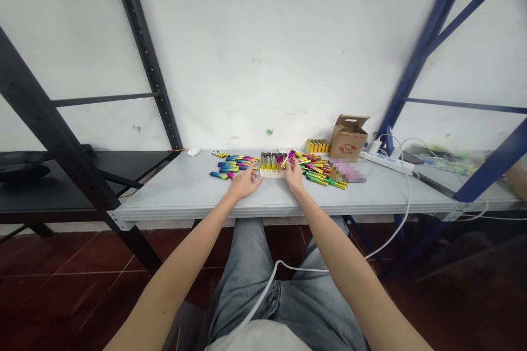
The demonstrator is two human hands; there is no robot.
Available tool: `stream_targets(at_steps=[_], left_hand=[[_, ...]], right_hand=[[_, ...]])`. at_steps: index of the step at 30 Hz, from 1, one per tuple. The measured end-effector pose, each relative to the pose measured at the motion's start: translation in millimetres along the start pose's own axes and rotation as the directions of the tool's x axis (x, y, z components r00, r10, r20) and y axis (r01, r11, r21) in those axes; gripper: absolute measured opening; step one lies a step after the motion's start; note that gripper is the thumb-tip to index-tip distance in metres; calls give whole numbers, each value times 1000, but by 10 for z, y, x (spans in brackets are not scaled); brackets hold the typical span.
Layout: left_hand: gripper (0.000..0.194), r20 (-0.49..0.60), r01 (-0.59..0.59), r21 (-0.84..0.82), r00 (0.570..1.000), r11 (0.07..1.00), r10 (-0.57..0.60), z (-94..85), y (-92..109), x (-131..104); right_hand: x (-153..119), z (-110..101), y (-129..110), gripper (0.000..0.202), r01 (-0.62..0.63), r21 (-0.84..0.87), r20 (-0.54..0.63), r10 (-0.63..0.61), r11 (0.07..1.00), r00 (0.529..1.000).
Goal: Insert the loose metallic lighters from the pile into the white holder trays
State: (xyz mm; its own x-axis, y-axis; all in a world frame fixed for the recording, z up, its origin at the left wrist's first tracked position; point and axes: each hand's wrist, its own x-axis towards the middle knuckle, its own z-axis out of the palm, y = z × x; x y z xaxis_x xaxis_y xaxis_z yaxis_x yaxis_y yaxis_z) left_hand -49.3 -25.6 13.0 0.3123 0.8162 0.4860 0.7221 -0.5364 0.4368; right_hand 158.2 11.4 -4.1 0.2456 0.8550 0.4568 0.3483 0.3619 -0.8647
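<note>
A small white tray (272, 174) lies on the table in front of me, with several shiny metallic lighters (269, 161) standing upright in a row in it. My left hand (246, 181) is at the tray's left end, thumb and fingers curved around its corner. Between the fingertips of my right hand (293, 175) is a purple and gold lighter (289, 157), tilted over the right end of the row. Loose blue, yellow and pink lighters (233, 165) lie left of the tray. More loose gold, red and green lighters (319, 170) are piled beside my right hand.
Behind the right pile stand a block of yellow lighters (317, 146) and an open cardboard box (349, 139). A pink packet (348, 171), partly blurred, lies before the box. The power strip (387, 161) and white cable (409, 197) are on the right. A white round object (193, 152) sits back left.
</note>
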Motion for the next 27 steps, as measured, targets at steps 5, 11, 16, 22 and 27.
stream_targets(at_steps=[5, 11, 16, 22, 27], left_hand=[[51, -5, -45, 33, 999, 998, 45, 17, -40, -6], [45, 31, -158, 80, 987, 984, 156, 57, -114, 5], [46, 91, -194, 76, 978, 978, 187, 66, -118, 28], [43, 93, -220, 76, 973, 973, 213, 79, -131, 28], [48, 114, -212, 84, 973, 974, 202, 89, -141, 20]], right_hand=[[57, -2, 53, 38, -115, 207, 3, 117, 972, 993], [24, -2, 87, 38, -93, 317, -66, 120, 944, 991], [5, -19, 29, 41, -125, 437, -51, 164, 891, 985], [-16, -27, -34, 29, -167, 533, -11, 203, 830, 979], [-31, -52, -51, 28, -160, 557, 34, 170, 815, 985]])
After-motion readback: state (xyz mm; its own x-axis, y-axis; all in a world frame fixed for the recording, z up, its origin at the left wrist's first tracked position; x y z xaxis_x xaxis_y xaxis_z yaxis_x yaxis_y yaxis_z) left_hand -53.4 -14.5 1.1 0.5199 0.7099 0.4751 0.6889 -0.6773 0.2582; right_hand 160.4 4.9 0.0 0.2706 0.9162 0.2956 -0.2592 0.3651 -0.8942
